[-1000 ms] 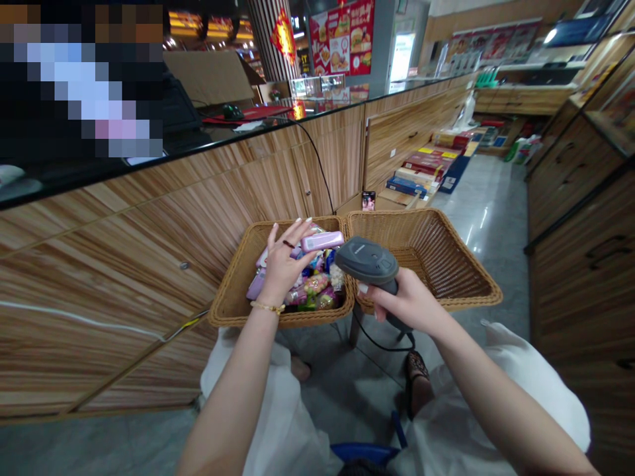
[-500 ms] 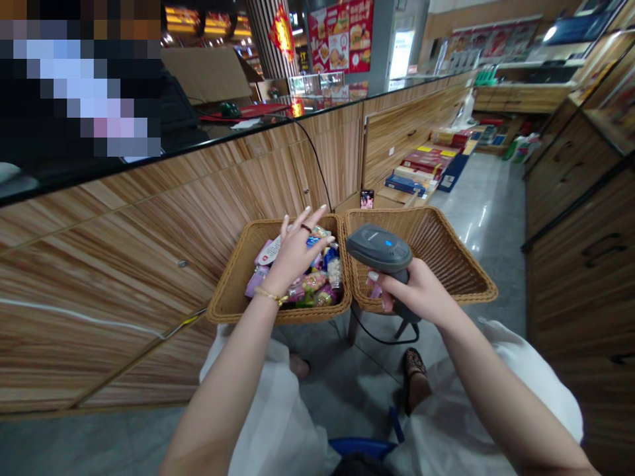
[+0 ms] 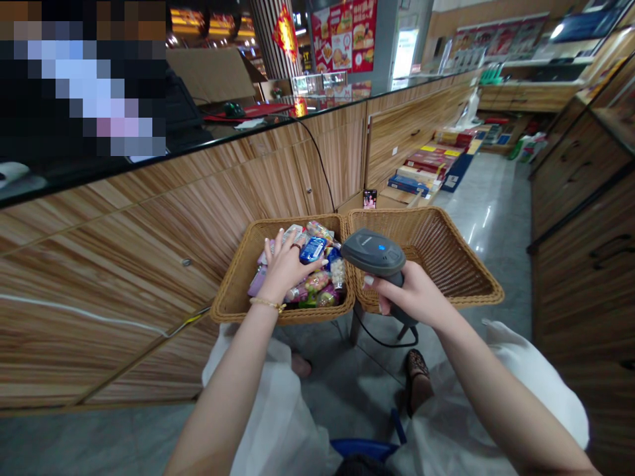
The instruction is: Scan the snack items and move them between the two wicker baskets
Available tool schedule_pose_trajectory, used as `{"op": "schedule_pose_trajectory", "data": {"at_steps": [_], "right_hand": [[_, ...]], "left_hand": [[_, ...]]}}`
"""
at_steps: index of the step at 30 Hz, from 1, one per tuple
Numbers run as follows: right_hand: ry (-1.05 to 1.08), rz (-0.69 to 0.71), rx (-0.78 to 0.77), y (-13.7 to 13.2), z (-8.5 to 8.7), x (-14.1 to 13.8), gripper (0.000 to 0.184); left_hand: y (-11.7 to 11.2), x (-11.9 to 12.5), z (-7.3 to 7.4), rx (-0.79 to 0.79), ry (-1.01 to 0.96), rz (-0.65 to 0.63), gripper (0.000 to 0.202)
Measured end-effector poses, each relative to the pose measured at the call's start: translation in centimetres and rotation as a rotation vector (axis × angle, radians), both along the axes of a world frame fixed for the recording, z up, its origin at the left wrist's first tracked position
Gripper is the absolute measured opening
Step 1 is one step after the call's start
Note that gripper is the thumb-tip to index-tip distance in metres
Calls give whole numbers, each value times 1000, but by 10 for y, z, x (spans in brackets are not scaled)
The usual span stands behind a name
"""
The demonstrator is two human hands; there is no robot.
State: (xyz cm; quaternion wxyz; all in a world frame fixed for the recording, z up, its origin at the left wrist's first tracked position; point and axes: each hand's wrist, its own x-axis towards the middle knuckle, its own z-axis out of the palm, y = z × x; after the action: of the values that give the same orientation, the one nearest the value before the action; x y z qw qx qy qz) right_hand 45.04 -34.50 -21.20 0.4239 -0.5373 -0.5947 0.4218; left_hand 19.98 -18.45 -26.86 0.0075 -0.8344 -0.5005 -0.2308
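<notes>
In the left wicker basket [image 3: 229,291] lies a heap of small packaged sweets [image 3: 316,282] in purple, pink, green and clear wrapping. My left hand [image 3: 285,264] is over the heap with its fingers spread. Beside its thumb and index finger is a blue packet [image 3: 313,250]; whether they touch cannot be made out. My right hand [image 3: 419,291] is wrapped round the handle of a dark grey barcode scanner [image 3: 374,251], whose head points left above the border between the two baskets. The right wicker basket [image 3: 461,264] sits behind this hand, part of its inside hidden.
A wooden counter [image 3: 278,178] with a dark top runs along the left and back. A small phone-like screen [image 3: 370,198] stands behind the baskets. Stacked boxes [image 3: 431,162] sit farther along the counter. A black scanner cable [image 3: 381,338] hangs below the baskets.
My left hand has lowered onto the heap and moved slightly left, leaving the blue packet more visible. My right hand has shifted slightly left with the scanner.
</notes>
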Motion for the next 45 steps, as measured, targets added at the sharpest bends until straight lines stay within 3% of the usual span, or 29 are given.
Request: {"op": "schedule_pose_trajectory", "data": {"at_steps": [4,9,20,26,33,45], "right_hand": [[-21,14,6,0,-1,-1,18],[-24,12,4,0,-2,-2,20],[-61,9,22,1,-4,-3,18],[-38,30,25,2,-6,-4,14],[-39,11,21,2,-5,-4,16],[-23,35,20,3,-8,-6,18]], "left_hand": [[0,-2,1,-8,64,-8,83],[-3,-3,6,15,122,-29,56],[-5,-2,11,82,70,-86,28],[-7,-1,13,128,47,-17,34],[-3,-4,10,75,23,144,37],[-8,-4,15,118,-78,66,33]]}}
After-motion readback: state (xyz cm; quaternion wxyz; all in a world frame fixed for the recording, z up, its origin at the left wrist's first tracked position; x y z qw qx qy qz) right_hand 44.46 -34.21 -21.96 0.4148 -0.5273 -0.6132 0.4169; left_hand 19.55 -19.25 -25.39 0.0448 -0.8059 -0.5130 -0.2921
